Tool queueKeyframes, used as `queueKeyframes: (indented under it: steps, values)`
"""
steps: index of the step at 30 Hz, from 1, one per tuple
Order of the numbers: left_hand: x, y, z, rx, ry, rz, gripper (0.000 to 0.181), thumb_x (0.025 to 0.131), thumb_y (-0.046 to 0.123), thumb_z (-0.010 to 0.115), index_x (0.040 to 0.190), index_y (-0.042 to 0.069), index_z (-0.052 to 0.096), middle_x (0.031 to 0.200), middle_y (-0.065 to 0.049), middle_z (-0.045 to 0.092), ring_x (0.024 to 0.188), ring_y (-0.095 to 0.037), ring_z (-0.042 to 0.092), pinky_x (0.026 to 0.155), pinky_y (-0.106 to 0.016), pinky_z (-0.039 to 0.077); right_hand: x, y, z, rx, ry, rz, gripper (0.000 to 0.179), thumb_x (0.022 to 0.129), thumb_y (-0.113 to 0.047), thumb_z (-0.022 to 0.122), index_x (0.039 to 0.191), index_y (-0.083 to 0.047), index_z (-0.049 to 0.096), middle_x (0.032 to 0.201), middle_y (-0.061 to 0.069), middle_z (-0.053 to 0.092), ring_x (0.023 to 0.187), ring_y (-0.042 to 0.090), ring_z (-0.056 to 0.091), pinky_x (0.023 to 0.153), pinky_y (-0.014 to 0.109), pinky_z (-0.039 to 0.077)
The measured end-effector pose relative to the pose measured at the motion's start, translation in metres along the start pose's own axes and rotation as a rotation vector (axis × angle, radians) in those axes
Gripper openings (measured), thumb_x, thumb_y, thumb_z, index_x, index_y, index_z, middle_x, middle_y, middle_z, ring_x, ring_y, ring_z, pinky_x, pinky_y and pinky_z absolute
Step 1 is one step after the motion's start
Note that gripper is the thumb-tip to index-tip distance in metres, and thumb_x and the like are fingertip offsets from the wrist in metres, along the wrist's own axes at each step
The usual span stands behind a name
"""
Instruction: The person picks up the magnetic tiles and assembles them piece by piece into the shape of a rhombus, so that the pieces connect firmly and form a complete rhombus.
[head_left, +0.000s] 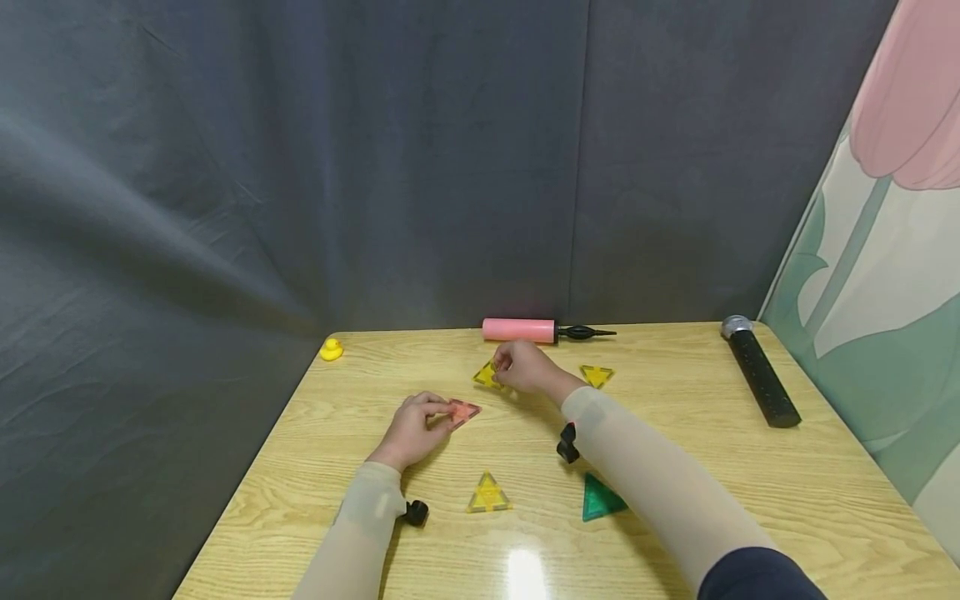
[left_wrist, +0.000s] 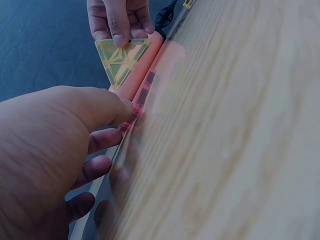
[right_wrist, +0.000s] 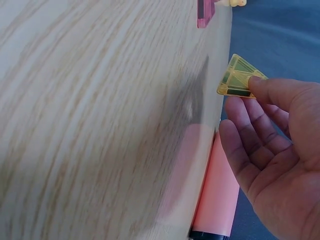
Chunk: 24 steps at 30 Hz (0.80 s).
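Note:
My left hand (head_left: 412, 429) pinches a translucent red triangular magnetic tile (head_left: 464, 412) at the left middle of the table; in the left wrist view, that tile (left_wrist: 142, 100) appears edge-on, low over the wood. Farther back, my right hand (head_left: 527, 367) holds a yellow triangular magnetic tile (head_left: 486, 376) by one edge. Thumb and fingertips pinch it above the table, as the right wrist view of the yellow tile (right_wrist: 236, 80) shows. Another yellow triangle tile (head_left: 597, 376) lies right of that hand. Nearer the front lie a third yellow tile (head_left: 489, 494) and a green triangle tile (head_left: 602, 500).
A pink hand pump (head_left: 519, 330) with a black nozzle lies along the back edge, just behind my right hand. A small yellow rubber duck (head_left: 331, 350) sits at the back left corner. On the right lies a black microphone (head_left: 762, 375). Dark curtain (head_left: 450, 167) hangs behind.

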<state>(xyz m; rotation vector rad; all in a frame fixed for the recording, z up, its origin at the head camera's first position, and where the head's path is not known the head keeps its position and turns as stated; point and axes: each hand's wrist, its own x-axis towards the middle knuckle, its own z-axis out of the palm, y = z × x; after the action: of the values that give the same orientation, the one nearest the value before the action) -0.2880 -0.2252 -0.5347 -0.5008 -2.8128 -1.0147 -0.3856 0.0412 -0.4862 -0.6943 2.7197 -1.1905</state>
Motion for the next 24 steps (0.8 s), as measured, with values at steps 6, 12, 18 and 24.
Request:
queueKeyframes:
  steps: [6,12,18,24]
  values:
    - [0.004,0.004,0.003,0.019,0.005,0.017,0.026,0.096,0.022,0.081,0.121,0.02,0.08,0.121,0.006,0.066,0.109,-0.017,0.056,0.092,-0.041,0.052,-0.002,0.001,0.0,0.009,-0.008,0.004,0.016,0.091,-0.009,0.083,0.089,-0.011,0.067,0.083,0.002,0.065,0.073,0.016,0.058,0.066,0.03,0.049]
    - [0.008,0.004,0.007,0.023,0.01,0.028,0.025,0.095,0.024,0.081,0.12,0.02,0.081,0.121,0.007,0.067,0.109,-0.017,0.057,0.094,-0.042,0.053,-0.004,0.002,0.002,0.02,-0.022,0.007,0.016,0.091,-0.009,0.083,0.089,-0.011,0.068,0.082,0.003,0.065,0.072,0.016,0.057,0.066,0.03,0.049]
    - [0.01,0.006,0.009,0.026,0.018,0.036,0.024,0.095,0.024,0.082,0.119,0.02,0.081,0.12,0.007,0.067,0.109,-0.018,0.058,0.093,-0.042,0.053,-0.005,-0.001,0.004,0.013,-0.024,0.002,0.014,0.091,-0.008,0.083,0.091,-0.01,0.068,0.083,0.003,0.065,0.073,0.016,0.057,0.066,0.03,0.05]
    - [0.012,0.009,0.011,0.025,0.001,0.041,0.024,0.095,0.026,0.082,0.118,0.021,0.081,0.119,0.009,0.066,0.112,-0.019,0.058,0.095,-0.044,0.052,-0.006,-0.006,0.007,-0.01,-0.04,0.031,0.012,0.093,-0.009,0.082,0.095,-0.011,0.07,0.085,0.002,0.065,0.075,0.016,0.058,0.067,0.029,0.05]
